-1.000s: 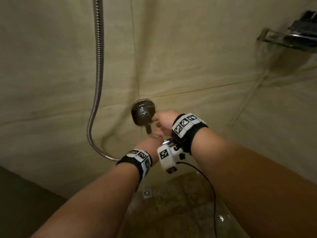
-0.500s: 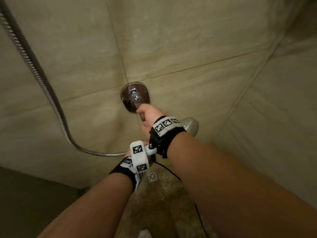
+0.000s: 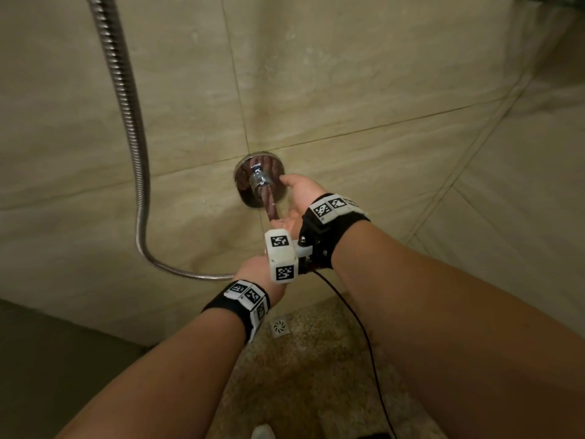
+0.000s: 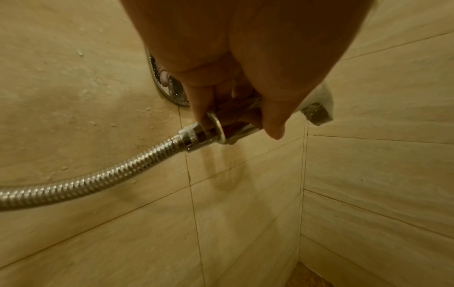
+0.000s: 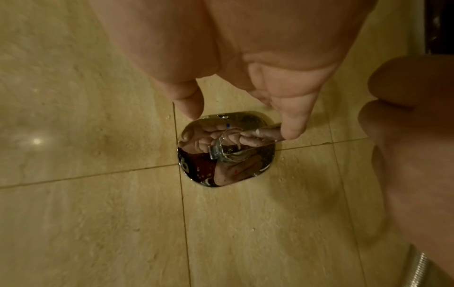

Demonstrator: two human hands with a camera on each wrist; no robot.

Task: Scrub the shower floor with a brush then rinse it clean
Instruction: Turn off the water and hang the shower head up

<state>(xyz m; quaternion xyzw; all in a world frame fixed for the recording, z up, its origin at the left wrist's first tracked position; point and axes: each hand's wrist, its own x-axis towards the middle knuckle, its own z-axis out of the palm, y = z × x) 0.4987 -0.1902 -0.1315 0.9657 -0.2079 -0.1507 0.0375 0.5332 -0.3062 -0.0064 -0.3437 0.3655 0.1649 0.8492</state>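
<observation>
My right hand point(image 3: 292, 193) is at the chrome wall valve point(image 3: 259, 182), fingers loosely extended. In the right wrist view a fingertip point(image 5: 292, 128) touches the end of the valve lever point(image 5: 264, 134) and the thumb hovers at the plate's point(image 5: 226, 151) upper rim. Lower down, my left hand point(image 3: 258, 270) grips the chrome handle of the shower head point(image 4: 216, 132) where the metal hose point(image 4: 98, 180) joins it; the white head end point(image 4: 319, 104) pokes out past the fingers. The brown pebbled shower floor point(image 3: 316, 375) lies below. No brush is in view.
The hose point(image 3: 126, 122) hangs down the beige tiled wall and loops right to my left hand. A small square drain point(image 3: 280, 327) sits in the floor by the wall. A black cable point(image 3: 364, 327) dangles from my right wrist. A wall corner runs at the right.
My right hand, curled on the valve lever before, has loosened and now only touches it with its fingertips. My left hand has kept its grip on the shower handle. The head view has shifted.
</observation>
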